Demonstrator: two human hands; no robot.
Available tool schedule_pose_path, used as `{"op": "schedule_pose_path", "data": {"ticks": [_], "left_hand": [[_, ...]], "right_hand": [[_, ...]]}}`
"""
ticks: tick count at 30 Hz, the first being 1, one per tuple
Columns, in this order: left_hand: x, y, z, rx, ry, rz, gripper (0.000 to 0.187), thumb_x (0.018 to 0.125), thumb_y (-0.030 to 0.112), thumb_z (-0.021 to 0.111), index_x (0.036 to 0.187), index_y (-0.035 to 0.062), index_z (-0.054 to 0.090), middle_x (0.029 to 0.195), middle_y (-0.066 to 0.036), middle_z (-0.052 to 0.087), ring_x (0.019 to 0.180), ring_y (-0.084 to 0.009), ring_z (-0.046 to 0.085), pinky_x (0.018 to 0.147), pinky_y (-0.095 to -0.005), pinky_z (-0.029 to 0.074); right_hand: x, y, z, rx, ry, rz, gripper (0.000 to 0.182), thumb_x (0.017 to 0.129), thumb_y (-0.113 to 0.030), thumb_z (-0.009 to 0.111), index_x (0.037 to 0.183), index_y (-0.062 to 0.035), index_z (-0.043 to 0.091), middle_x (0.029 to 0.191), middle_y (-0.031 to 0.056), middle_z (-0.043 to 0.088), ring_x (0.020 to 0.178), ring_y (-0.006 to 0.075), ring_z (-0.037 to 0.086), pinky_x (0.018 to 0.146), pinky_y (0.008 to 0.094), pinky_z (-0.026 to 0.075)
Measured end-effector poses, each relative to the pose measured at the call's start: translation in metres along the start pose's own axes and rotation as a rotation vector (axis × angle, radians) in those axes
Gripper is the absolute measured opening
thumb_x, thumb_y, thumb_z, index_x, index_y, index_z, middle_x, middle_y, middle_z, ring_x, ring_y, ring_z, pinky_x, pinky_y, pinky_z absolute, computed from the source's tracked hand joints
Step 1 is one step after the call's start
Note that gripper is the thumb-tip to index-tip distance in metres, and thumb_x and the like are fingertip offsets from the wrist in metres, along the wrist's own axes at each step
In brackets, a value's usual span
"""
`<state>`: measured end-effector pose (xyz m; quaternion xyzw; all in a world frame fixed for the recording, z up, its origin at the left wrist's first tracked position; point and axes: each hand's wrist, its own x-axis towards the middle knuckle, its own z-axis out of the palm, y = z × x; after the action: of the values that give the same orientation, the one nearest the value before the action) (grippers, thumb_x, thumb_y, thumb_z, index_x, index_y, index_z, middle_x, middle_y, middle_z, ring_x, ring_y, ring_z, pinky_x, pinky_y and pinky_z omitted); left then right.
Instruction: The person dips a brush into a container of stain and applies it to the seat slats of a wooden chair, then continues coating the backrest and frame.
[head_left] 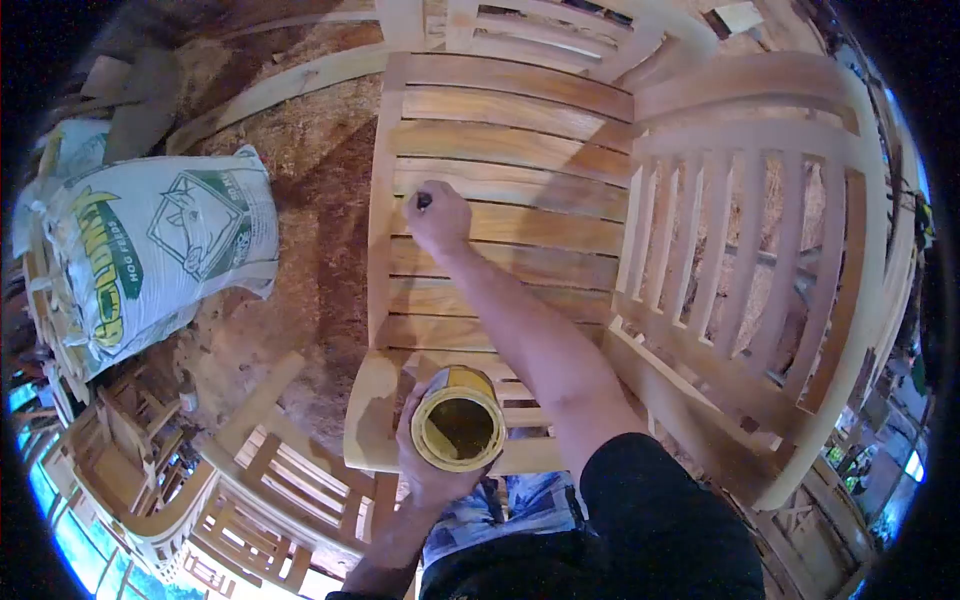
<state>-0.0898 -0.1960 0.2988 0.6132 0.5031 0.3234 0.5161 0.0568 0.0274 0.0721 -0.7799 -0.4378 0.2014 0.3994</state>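
Note:
My left hand [432, 475] is wrapped round an open can [458, 380] with a yellowish rim, held above the near end of a wooden bench. Some liquid shows inside the can, dark on one side. My right hand [440, 218] is closed in a fist over the slatted seat [510, 215], close to its front rail. A small dark bit shows in the fist, but I cannot make out what it is. Several slats look darker and glossier than the pale backrest [745, 240].
A stuffed white feed sack [165, 250] stands on the sawdust-covered floor [305, 200] to the left. More unfinished wooden furniture [270, 480] is at the lower left. The bench's armrest [372, 410] rises beside the can, and another slatted piece [550, 35] adjoins the far end.

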Motion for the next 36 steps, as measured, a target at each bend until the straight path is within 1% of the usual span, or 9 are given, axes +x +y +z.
{"op": "schedule_pose_path", "data": {"ticks": [11, 12, 15, 17, 18, 22, 26, 29, 36], "left_hand": [[-0.008, -0.025, 0.001, 0.07, 0.023, 0.018, 0.117, 0.068, 0.02, 0.094, 0.155, -0.0046, 0.019, 0.148, -0.028, 0.043, 0.134, -0.0407, 0.051, 0.115, -0.0515, 0.043], [-0.004, -0.022, 0.003, 0.04, 0.022, 0.015, 0.117, 0.069, 0.021, 0.094, 0.155, -0.0047, 0.02, 0.148, -0.028, 0.044, 0.134, -0.0409, 0.051, 0.115, -0.0516, 0.043], [-0.004, -0.02, 0.005, 0.023, 0.026, 0.013, 0.118, 0.067, 0.022, 0.096, 0.154, -0.005, 0.021, 0.147, -0.028, 0.044, 0.133, -0.0403, 0.052, 0.115, -0.0515, 0.043], [-0.002, -0.018, 0.004, 0.026, 0.031, 0.011, 0.119, 0.066, 0.023, 0.097, 0.154, -0.0051, 0.022, 0.146, -0.027, 0.044, 0.132, -0.0395, 0.052, 0.114, -0.0512, 0.043], [0.0, -0.016, 0.004, 0.022, 0.029, 0.003, 0.12, 0.065, 0.023, 0.098, 0.154, -0.0051, 0.022, 0.146, -0.027, 0.044, 0.132, -0.0391, 0.052, 0.114, -0.051, 0.043], [-0.001, -0.009, 0.005, 0.057, 0.028, -0.012, 0.122, 0.064, 0.023, 0.099, 0.154, -0.0052, 0.021, 0.144, -0.026, 0.046, 0.131, -0.0376, 0.052, 0.114, -0.05, 0.043], [-0.007, -0.007, 0.004, -0.022, 0.024, -0.048, 0.122, 0.064, 0.021, 0.098, 0.154, -0.0053, 0.02, 0.147, -0.026, 0.044, 0.134, -0.0377, 0.051, 0.116, -0.0494, 0.041], [-0.012, -0.01, 0.003, -0.015, 0.028, -0.031, 0.122, 0.064, 0.021, 0.098, 0.154, -0.0052, 0.02, 0.148, -0.027, 0.043, 0.135, -0.0381, 0.05, 0.117, -0.0499, 0.04], [-0.008, -0.015, -0.005, -0.038, 0.006, -0.005, 0.122, 0.065, 0.019, 0.097, 0.155, -0.0048, 0.018, 0.153, -0.028, 0.039, 0.138, -0.0394, 0.048, 0.119, -0.0517, 0.038]], "right_hand": [[-0.03, 0.04, -0.042, 0.143, -0.308, 0.191, 0.018, 0.088, -0.025, 0.073, 0.093, -0.0074, 0.073, 0.085, 0.0148, 0.072, 0.081, 0.0343, 0.072, 0.075, 0.0413, 0.058], [-0.031, 0.062, -0.049, 0.106, -0.257, 0.13, 0.023, 0.088, -0.027, 0.075, 0.1, -0.0073, 0.074, 0.089, 0.0145, 0.074, 0.08, 0.0321, 0.072, 0.075, 0.0398, 0.058], [-0.027, 0.095, -0.124, 0.085, -0.162, 0.505, 0.022, 0.091, -0.023, 0.073, 0.11, -0.011, 0.075, 0.092, 0.0081, 0.076, 0.081, 0.0179, 0.071, 0.076, 0.0342, 0.058], [-0.035, 0.192, -0.155, 0.068, 0.025, 0.492, 0.016, 0.09, -0.02, 0.074, 0.101, -0.0093, 0.077, 0.086, 0.0044, 0.075, 0.077, 0.0127, 0.068, 0.073, 0.0313, 0.056], [-0.033, 0.195, -0.196, -0.034, 0.14, 0.171, 0.011, 0.087, -0.016, 0.075, 0.096, -0.0095, 0.077, 0.085, 0.0053, 0.076, 0.076, 0.0155, 0.071, 0.072, 0.0327, 0.057], [-0.02, 0.183, -0.278, -0.548, 0.073, 0.441, 0.015, 0.089, -0.024, 0.071, 0.094, -0.0107, 0.074, 0.087, 0.0119, 0.075, 0.078, 0.0329, 0.073, 0.074, 0.0432, 0.059], [-0.034, 0.186, -0.27, -0.952, 0.21, 0.186, 0.018, 0.089, -0.024, 0.069, 0.101, -0.0108, 0.069, 0.09, 0.0125, 0.073, 0.083, 0.034, 0.072, 0.075, 0.0487, 0.058], [-0.054, 0.205, -0.223, -0.918, 0.17, 0.294, 0.015, 0.088, -0.023, 0.07, 0.097, -0.0105, 0.069, 0.089, 0.0139, 0.072, 0.083, 0.0354, 0.071, 0.074, 0.0468, 0.057], [-0.063, 0.139, -0.22, -0.151, 0.112, 0.222, 0.013, 0.083, -0.016, 0.076, 0.092, -0.0096, 0.069, 0.082, 0.0125, 0.071, 0.079, 0.033, 0.071, 0.071, 0.0432, 0.056]]}}
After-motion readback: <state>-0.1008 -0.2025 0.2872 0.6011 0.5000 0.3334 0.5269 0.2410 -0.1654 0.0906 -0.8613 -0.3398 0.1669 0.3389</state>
